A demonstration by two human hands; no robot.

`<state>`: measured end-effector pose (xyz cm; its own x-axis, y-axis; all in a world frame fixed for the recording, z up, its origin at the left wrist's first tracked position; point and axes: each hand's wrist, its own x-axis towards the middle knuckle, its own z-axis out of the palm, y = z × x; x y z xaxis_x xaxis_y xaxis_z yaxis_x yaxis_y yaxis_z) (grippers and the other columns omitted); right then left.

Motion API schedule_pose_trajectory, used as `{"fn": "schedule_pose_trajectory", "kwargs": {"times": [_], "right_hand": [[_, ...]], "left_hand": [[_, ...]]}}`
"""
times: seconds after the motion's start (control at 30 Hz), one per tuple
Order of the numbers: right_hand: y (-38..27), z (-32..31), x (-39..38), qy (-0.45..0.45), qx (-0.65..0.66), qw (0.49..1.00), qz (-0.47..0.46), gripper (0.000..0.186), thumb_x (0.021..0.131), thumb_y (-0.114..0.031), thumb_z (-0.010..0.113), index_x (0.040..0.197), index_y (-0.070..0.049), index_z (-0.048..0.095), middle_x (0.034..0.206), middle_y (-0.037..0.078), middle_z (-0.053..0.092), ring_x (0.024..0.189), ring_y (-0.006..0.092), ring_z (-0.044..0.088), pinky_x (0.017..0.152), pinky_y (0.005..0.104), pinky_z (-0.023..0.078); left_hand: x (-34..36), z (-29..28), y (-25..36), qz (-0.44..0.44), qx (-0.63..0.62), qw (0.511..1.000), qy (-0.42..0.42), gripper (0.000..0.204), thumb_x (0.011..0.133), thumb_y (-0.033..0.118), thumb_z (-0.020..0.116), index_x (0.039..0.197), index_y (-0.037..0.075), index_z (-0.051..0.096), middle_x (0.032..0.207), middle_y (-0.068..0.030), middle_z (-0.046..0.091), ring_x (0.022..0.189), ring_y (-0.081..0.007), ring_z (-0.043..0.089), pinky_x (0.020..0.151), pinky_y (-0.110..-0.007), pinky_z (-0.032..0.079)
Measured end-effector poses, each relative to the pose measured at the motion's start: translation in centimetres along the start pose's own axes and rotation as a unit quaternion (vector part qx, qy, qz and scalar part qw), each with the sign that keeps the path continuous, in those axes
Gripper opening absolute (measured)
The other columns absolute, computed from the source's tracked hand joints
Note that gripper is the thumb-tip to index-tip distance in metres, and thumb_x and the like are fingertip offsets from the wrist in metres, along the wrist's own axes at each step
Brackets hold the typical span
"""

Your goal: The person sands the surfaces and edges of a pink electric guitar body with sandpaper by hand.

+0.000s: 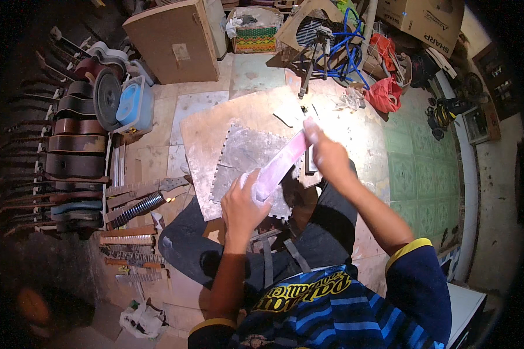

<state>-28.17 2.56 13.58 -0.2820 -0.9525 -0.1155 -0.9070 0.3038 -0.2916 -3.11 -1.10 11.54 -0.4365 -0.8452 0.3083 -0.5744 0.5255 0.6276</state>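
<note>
My left hand [243, 206] grips the lower end of a long, flat, pale pink strip [283, 162], dusted whitish and held diagonally. My right hand [328, 156] is closed at its upper end, over a brightly lit area. Below them are a dark grey, dusty mat with notched edges [237, 154] and a worn light board [201, 129]. A narrow black item [309, 166] lies beside my right hand, partly hidden by it. My legs are bent around the board.
Guitars [75, 160] stand racked at left, near tools and saw blades [133, 239]. A plastic tub with a blue container [135, 107], cardboard panel [167, 43], tripod-like stand [311, 58], coiled blue hose [346, 70] and red bag [382, 96] are at the back.
</note>
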Motion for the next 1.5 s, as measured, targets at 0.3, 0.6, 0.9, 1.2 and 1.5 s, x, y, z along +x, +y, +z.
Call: {"fn": "schedule_pose_trajectory", "kwargs": {"times": [0.3,0.6,0.9,1.2,1.5], "right_hand": [[2.1,3.6,-0.1,0.146,0.060,0.983,-0.089,0.066,0.090,0.001,0.053,0.153,-0.017,0.047,0.148,0.015,0.058,0.093,0.0366,0.075,0.078,0.0483,0.062],[2.4,4.3,-0.7,0.117,0.010,0.989,-0.091,0.068,0.090,-0.004,0.057,0.156,-0.019,0.045,0.148,0.014,0.060,0.087,0.0361,0.074,0.070,0.0468,0.062],[9.9,1.4,5.9,-0.009,0.760,0.621,0.194,0.052,0.092,0.000,0.050,0.144,-0.003,0.055,0.101,0.005,0.069,0.063,0.0103,0.057,0.069,0.0332,0.056],[8.5,3.9,-2.1,0.028,0.961,0.253,0.112,0.032,0.087,-0.008,0.067,0.118,-0.001,0.063,0.102,0.012,0.066,0.084,0.0225,0.063,0.093,0.0418,0.059],[8.4,10.9,-2.9,0.004,0.966,0.230,0.119,0.051,0.087,-0.004,0.058,0.138,0.001,0.060,0.121,0.012,0.069,0.097,0.0223,0.065,0.104,0.0431,0.057]], "left_hand": [[0.6,-0.3,0.2,-0.013,0.005,1.000,-0.005,0.059,0.076,0.040,0.090,0.120,0.006,0.071,0.106,-0.0192,0.075,0.096,-0.0392,0.074,0.082,-0.047,0.058],[0.6,0.1,-0.2,-0.026,0.009,1.000,0.002,0.062,0.075,0.041,0.092,0.121,0.004,0.071,0.108,-0.0197,0.075,0.096,-0.0391,0.074,0.084,-0.046,0.059],[1.3,-0.4,0.2,-0.027,0.001,0.999,0.020,0.064,0.073,0.039,0.092,0.120,0.002,0.070,0.105,-0.0215,0.075,0.095,-0.0394,0.075,0.084,-0.046,0.059],[2.2,-1.4,-0.1,-0.072,-0.017,0.997,-0.006,0.058,0.077,0.031,0.091,0.121,0.000,0.069,0.117,-0.0220,0.071,0.107,-0.0391,0.070,0.096,-0.045,0.054],[2.9,-1.7,1.6,0.003,0.028,1.000,-0.006,0.048,0.091,0.026,0.078,0.132,0.002,0.068,0.121,-0.0219,0.067,0.112,-0.0405,0.066,0.099,-0.046,0.052]]}}
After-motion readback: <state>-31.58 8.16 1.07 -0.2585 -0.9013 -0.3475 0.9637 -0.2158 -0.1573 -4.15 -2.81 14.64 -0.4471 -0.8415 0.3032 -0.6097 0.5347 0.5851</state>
